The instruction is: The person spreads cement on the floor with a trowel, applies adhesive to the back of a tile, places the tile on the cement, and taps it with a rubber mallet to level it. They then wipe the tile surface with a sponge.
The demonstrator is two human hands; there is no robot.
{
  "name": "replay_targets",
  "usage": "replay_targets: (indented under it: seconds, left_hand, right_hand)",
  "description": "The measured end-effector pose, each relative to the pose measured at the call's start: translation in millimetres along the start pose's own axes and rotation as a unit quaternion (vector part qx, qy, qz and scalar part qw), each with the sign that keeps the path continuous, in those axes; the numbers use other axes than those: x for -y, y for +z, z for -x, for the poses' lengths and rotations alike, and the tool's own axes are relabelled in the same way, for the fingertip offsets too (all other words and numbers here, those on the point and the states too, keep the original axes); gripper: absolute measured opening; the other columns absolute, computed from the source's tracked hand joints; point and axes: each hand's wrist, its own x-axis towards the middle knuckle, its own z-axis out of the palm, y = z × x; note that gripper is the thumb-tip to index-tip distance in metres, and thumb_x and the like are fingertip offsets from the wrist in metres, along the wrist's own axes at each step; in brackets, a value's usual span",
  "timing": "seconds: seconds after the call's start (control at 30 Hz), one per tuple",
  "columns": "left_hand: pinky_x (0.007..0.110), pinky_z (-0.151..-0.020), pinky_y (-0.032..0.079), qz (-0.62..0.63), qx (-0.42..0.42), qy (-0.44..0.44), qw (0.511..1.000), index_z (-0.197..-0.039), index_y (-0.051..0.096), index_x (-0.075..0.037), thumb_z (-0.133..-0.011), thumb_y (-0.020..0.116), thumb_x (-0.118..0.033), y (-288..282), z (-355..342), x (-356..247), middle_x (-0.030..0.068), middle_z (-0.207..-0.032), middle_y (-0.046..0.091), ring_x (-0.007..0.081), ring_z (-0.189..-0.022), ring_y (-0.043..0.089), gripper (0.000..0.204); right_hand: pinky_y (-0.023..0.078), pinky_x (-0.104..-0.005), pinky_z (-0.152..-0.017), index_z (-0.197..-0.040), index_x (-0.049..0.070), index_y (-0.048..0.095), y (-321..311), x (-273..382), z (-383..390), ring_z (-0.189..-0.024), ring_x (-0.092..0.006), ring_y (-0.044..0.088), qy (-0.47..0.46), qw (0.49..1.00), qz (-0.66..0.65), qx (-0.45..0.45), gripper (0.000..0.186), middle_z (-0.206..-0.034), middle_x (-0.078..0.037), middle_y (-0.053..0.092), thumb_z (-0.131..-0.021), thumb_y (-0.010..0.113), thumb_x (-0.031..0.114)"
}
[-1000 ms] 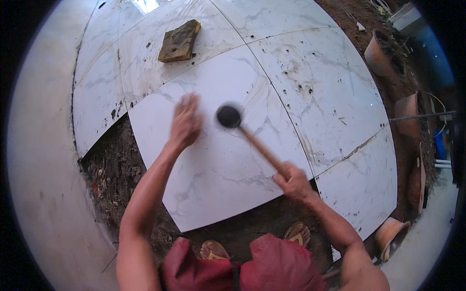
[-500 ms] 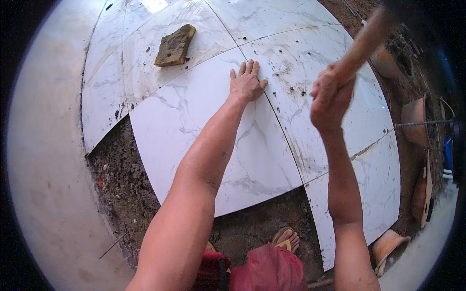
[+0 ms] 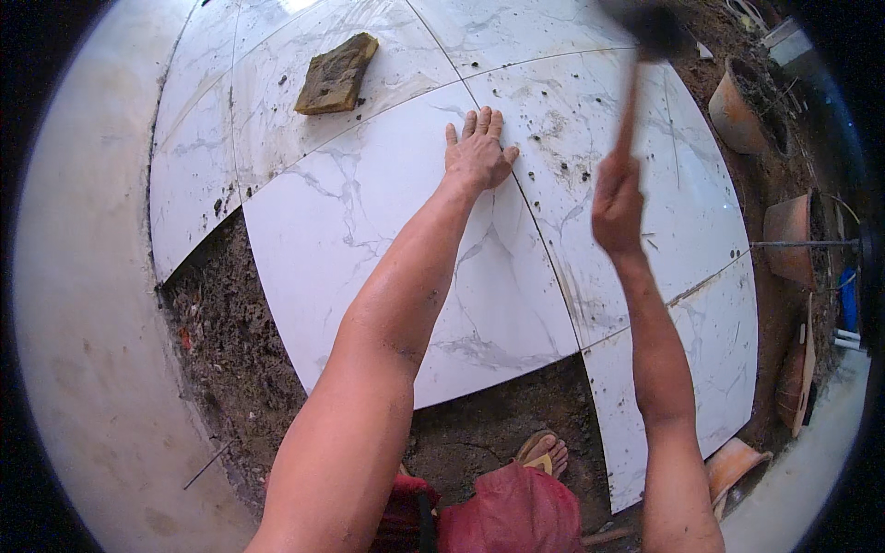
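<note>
While the person's sandalled foot (image 3: 544,453) rests on bare dirt (image 3: 230,369) at the lower edge, the big white marbled tile (image 3: 369,249) lies just ahead, its near edge still bordered by open soil. Further out, the left hand (image 3: 477,152) lies flat and spread near the tile's far right corner, fingers by the joint with the neighbouring tile (image 3: 627,184). The right hand (image 3: 616,201) is closed around the wooden handle of a mallet (image 3: 636,83), raised high with its dark head near the picture's top.

The main risk, as I judge it, is a blow landing close to the spread fingers, since they lie beside the seam where a strike would likely fall. A hard hit near that corner could also crack the tile or push it below its neighbour. Grit scattered on the neighbouring tile might scratch underfoot. Beyond, a brown block (image 3: 336,74) rests on a far tile, well apart.
</note>
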Motion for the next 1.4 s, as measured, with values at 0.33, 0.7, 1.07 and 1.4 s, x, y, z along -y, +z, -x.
replay_targets:
  seconds: [0.33, 0.7, 1.07, 1.4]
  left_hand:
    - [0.049, -0.117, 0.009, 0.001, 0.002, 0.004, 1.0, -0.151, 0.015, -0.012, -0.093, 0.043, -0.045, 2, 2, 0, 0.006, -0.158, 0.013, 0.0243, -0.146, 0.011, 0.073]
    - [0.051, -0.116, 0.011, -0.012, -0.046, 0.017, 0.999, -0.15, 0.017, -0.006, -0.094, 0.041, -0.043, 9, 20, -11, 0.0102, -0.157, 0.016, 0.0292, -0.145, 0.012, 0.071]
    - [0.046, -0.117, 0.014, 0.152, 0.162, 0.514, 0.828, -0.146, 0.03, -0.01, -0.086, 0.056, -0.034, 120, 248, -90, 0.0117, -0.15, 0.032, 0.027, -0.141, 0.027, 0.07]
    - [0.047, -0.117, 0.01, -0.048, 0.018, 0.34, 0.939, -0.148, 0.022, -0.004, -0.093, 0.045, -0.041, 77, 185, -73, 0.0125, -0.155, 0.022, 0.0276, -0.144, 0.017, 0.07]
  right_hand:
    - [0.044, -0.0383, -0.054, -0.098, 0.003, 0.048, -24, -16, 8, -0.057, -0.0317, 0.057, -0.055, 0.987, -0.132, -0.073, 0.029, -0.068, -0.018, 0.057, -0.098, 0.049, 0.032]
    - [0.037, -0.0223, -0.045, -0.096, 0.006, 0.052, -60, 17, 42, -0.051, -0.0044, 0.044, 0.044, 0.949, -0.311, 0.013, 0.023, -0.064, 0.002, 0.046, -0.096, 0.054, 0.029]
    - [0.037, -0.0203, -0.043, -0.097, 0.002, 0.054, -84, 40, 62, -0.05, -0.0032, 0.042, 0.034, 0.93, -0.364, -0.03, 0.026, -0.071, 0.001, 0.051, -0.092, 0.059, 0.027]
    - [0.036, -0.0177, -0.04, -0.11, 0.001, 0.052, -139, -4, 89, -0.045, -0.0021, 0.043, -0.035, 0.941, -0.335, -0.039, 0.035, -0.062, 0.002, 0.047, -0.098, 0.051, 0.034]
